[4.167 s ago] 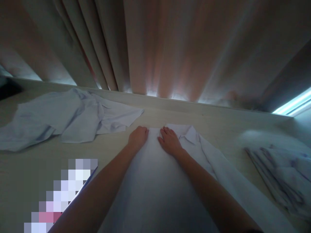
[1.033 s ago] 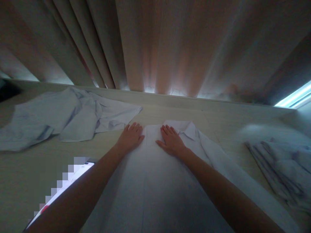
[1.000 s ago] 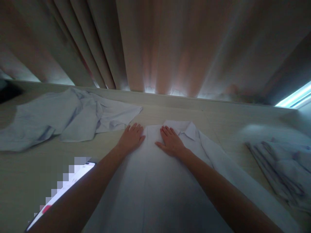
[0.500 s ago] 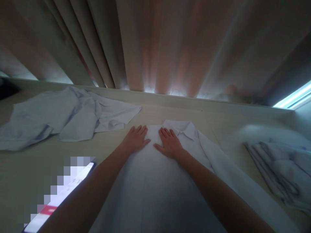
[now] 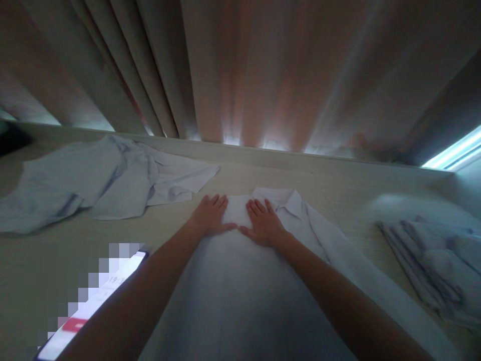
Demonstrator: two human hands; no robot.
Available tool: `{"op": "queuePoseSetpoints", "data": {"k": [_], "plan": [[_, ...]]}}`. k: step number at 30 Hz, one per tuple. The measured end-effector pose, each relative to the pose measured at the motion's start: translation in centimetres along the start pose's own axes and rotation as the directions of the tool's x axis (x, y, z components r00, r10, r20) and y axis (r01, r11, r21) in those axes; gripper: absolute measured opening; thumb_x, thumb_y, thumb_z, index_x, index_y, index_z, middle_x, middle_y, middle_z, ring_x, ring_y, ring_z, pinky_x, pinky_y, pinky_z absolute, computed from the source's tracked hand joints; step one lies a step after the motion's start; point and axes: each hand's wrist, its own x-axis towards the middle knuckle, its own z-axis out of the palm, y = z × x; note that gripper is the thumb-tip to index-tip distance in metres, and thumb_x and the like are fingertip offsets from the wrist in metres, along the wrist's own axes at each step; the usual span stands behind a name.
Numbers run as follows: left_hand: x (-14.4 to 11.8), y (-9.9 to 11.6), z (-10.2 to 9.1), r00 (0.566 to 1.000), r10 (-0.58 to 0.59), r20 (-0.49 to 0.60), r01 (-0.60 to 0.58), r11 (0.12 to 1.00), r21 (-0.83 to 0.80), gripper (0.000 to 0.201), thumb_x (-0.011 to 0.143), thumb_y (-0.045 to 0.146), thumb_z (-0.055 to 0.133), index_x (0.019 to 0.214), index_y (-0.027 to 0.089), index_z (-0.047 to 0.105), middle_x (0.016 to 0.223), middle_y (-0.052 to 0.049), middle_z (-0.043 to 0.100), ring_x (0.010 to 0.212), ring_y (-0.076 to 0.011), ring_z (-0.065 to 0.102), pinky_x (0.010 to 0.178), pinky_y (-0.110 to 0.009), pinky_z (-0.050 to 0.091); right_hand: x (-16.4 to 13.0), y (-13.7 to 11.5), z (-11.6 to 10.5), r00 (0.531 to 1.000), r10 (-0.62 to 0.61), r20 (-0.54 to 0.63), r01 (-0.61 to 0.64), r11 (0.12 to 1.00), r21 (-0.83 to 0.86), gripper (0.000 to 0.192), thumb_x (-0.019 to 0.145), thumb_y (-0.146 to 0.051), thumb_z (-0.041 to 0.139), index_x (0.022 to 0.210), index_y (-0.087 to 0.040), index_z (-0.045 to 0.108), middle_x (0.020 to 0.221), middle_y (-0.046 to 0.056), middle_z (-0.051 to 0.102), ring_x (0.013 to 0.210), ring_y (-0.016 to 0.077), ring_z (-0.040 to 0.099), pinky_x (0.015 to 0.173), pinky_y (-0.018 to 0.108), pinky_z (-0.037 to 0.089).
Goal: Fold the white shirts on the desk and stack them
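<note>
White shirt lies spread flat along the pale table straight in front of us, its collar at the far end, just short of the curtain. We have both palms down on the upper part of it. Our left hand presses near the shirt's left edge and our right hand sits just beside the collar, thumbs almost meeting in the middle. The fingers of both hands are stretched out flat and close together, gripping nothing, only bearing on the cloth.

To do this pressing well, we judge it best to keep the palms flat and the weight even, and to sweep from the centre seam out toward the edges, so that creases are pushed off the cloth and not trapped under it. The part folded over on the right side should lie straight along the body before we lean on it.

Off to the left, a rumpled pale shirt lies well apart from our hands. On the right, a stack of what looks like striped folded cloth sits near the table's edge, though the blur there makes the pattern hard to be sure of. A lit phone rests by our left forearm.
</note>
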Motion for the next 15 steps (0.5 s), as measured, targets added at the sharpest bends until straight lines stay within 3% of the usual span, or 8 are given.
{"op": "queuePoseSetpoints", "data": {"k": [12,15], "plan": [[0.43,-0.41,0.37,0.999,-0.002,-0.038,0.001,1.0,-0.025,0.1,0.068,0.083,0.028,0.134,0.009,0.037,0.142,-0.02,0.04,0.13,-0.0357,0.034,0.106,-0.048,0.021,0.15,0.24,-0.06,1.0,-0.001,0.0,0.001,1.0,-0.02,0.084,0.085,-0.069,0.021,0.138,-0.006,0.035,0.144,0.017,0.036,0.134,0.0305,0.026,0.113,0.047,0.005],[0.47,-0.48,0.25,0.999,0.012,-0.036,-0.013,1.0,-0.028,0.1,0.068,0.083,0.026,0.134,0.009,0.038,0.143,-0.019,0.039,0.131,-0.0352,0.034,0.107,-0.048,0.021,0.37,0.18,-0.44,1.0,-0.004,-0.007,0.004,1.0,-0.015,0.075,0.087,-0.062,0.025,0.137,-0.006,0.037,0.143,0.016,0.038,0.134,0.0291,0.026,0.113,0.046,0.005]]}}
